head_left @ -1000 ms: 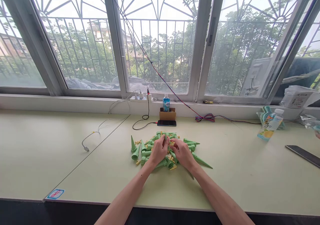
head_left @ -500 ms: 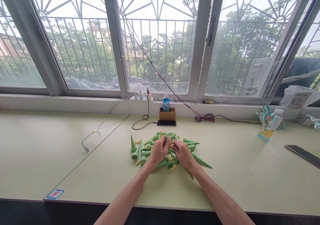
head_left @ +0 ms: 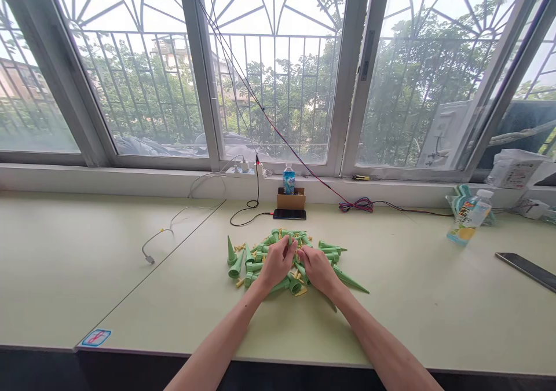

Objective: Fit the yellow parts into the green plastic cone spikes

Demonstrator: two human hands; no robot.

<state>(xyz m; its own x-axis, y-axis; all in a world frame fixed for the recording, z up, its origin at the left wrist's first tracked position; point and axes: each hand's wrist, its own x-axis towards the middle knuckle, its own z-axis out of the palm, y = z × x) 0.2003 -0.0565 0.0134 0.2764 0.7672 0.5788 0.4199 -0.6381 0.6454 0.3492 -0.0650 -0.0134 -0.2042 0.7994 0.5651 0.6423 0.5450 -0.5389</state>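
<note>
The left hand (head_left: 274, 262) has its fingers curled shut around a green cone (head_left: 288, 241) at the far middle of the heap. The right hand (head_left: 319, 268) meets it there, fingertips bent in against the same spot. Whether the right hand pinches a piece of its own is too small to tell.

Both hands rest over the heap of green plastic cones (head_left: 256, 258), which lies on the pale green table (head_left: 412, 315) straight ahead, near the middle. Small yellow pieces (head_left: 301, 291) are scattered among the cones. One cone stands upright (head_left: 230, 251) at the heap's left edge, and a long cone (head_left: 351, 281) lies at its right edge.

No separate group shows anywhere on the table, and cones and yellow pieces lie mixed in the one heap. By that, only the piece in hand is being worked and nearly all the rest is untouched.

Beyond the heap a dark phone (head_left: 289, 214) lies flat before a small cardboard box (head_left: 291, 199), with a water bottle (head_left: 289, 179) behind it. A white cable (head_left: 161, 233) trails to the left. A second bottle (head_left: 472, 215) and a dark flat device (head_left: 526, 270) lie far right.
</note>
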